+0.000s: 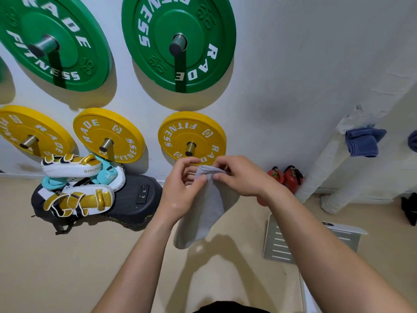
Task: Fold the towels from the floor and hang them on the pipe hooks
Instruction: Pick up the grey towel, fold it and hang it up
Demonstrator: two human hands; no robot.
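Hands (180, 186) (239, 177) pinching grey towel (207, 211) top edge, hanging above floor (67, 256)

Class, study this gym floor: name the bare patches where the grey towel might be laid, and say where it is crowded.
Bare beige floor lies lower left, below the black bag stacked with gold-and-white pads, and mid-frame beneath the hanging grey towel. Crowded: the bag by the wall, and on the right the white slatted board, red objects and wrapped white pipe.

White wall (293, 53); green plates (162, 64), yellow plates (99, 134) on pegs; beige floor (67, 267).
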